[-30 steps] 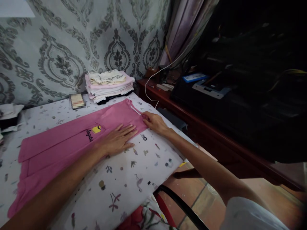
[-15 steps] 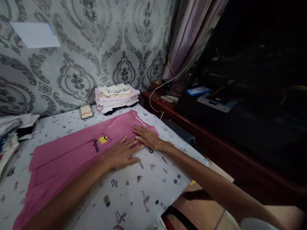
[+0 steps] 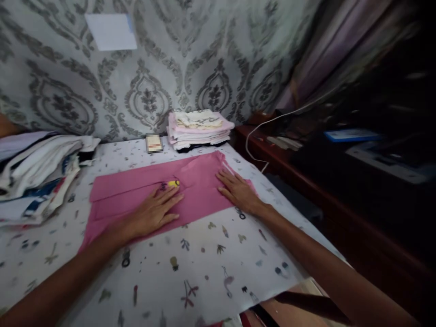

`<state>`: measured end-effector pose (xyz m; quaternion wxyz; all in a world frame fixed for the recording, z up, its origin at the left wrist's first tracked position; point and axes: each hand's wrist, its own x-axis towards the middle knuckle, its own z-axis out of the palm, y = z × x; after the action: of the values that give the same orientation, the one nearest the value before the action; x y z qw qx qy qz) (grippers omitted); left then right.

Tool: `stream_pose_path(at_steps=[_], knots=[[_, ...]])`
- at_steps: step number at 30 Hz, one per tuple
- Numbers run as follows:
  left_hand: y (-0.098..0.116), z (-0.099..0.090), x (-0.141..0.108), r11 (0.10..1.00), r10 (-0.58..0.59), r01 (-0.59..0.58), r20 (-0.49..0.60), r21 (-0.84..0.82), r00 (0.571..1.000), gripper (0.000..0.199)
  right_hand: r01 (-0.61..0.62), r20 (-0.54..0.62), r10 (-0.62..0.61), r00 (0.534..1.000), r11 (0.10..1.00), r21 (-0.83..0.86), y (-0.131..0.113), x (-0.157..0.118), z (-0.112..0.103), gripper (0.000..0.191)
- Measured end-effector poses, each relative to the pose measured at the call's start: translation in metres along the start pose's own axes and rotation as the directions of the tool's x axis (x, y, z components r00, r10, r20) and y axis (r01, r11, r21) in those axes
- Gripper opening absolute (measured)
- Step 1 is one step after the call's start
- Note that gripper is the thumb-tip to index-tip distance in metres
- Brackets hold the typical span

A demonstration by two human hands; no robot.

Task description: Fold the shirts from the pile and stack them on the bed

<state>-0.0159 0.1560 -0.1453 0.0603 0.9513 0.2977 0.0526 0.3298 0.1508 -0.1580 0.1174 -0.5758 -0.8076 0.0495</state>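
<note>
A pink shirt, partly folded into a long shape, lies flat on the white patterned sheet. My left hand rests flat on its middle, fingers spread, just below a small yellow print and partly over the dark lettering beside it. At the shirt's right end, near the neckline, my right hand lies palm down with its fingers stretched out. Neither hand grips the cloth. The shirt's near left part is partly hidden behind my left forearm.
A neat stack of folded clothes stands by the wall, with a small blurred card to its left. A larger pile of clothes fills the left side. On the right, a dark red wooden cabinet carries a white cable.
My left hand has slid leftward along the shirt, away from my right hand, which stays near the neckline. The camera has turned left, bringing more of the left clothes pile into view.
</note>
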Motion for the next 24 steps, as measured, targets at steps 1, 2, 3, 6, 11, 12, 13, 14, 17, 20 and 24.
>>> stream_pose_path(at_steps=[1,2,3,6,11,12,13,14,17,20,24], knots=[[-0.010,-0.004,-0.015,0.999,-0.035,0.035,0.008,0.008,0.999,0.064,0.002,-0.009,-0.002,1.000,1.000,-0.001,0.001,0.000,0.001,0.056],[-0.021,-0.008,-0.031,0.997,-0.075,0.075,0.018,0.020,0.997,0.064,0.004,-0.016,-0.004,1.000,1.000,-0.006,0.003,0.000,0.004,0.057],[-0.031,-0.012,-0.048,0.992,-0.121,0.120,0.028,0.035,0.992,0.064,0.008,-0.023,-0.008,1.000,1.000,-0.011,0.005,0.001,0.006,0.058],[-0.063,-0.024,-0.100,0.954,-0.290,0.286,0.038,0.086,0.956,0.064,0.033,-0.026,-0.033,0.999,0.999,-0.021,0.014,0.004,0.016,0.064],[-0.099,-0.038,-0.163,0.814,-0.569,0.576,-0.097,0.076,0.817,0.065,0.030,-0.055,-0.033,0.998,0.999,-0.045,0.020,0.006,0.022,0.064],[-0.103,-0.041,-0.165,0.781,-0.612,0.622,-0.135,0.047,0.779,0.066,0.025,-0.059,-0.028,0.998,0.998,-0.052,0.018,0.007,0.020,0.062],[-0.105,-0.044,-0.164,0.754,-0.646,0.657,-0.166,0.010,0.745,0.067,0.017,-0.067,-0.021,0.998,0.998,-0.061,0.016,0.008,0.018,0.060],[-0.106,-0.046,-0.160,0.734,-0.670,0.678,-0.186,-0.029,0.718,0.068,0.010,-0.076,-0.016,0.997,0.997,-0.073,0.013,0.011,0.016,0.056],[-0.103,-0.050,-0.137,0.728,-0.684,0.678,-0.163,-0.098,0.711,0.071,0.005,-0.110,-0.016,0.994,0.995,-0.101,0.002,0.023,0.013,0.049],[-0.098,-0.043,-0.122,0.753,-0.657,0.654,-0.042,-0.073,0.753,0.076,0.013,-0.115,-0.024,0.993,0.996,-0.092,-0.008,0.035,0.016,0.051],[-0.098,-0.026,-0.133,0.762,-0.648,0.648,0.027,0.009,0.761,0.078,0.017,-0.108,-0.015,0.994,1.000,0.023,-0.013,0.034,0.017,0.055]])
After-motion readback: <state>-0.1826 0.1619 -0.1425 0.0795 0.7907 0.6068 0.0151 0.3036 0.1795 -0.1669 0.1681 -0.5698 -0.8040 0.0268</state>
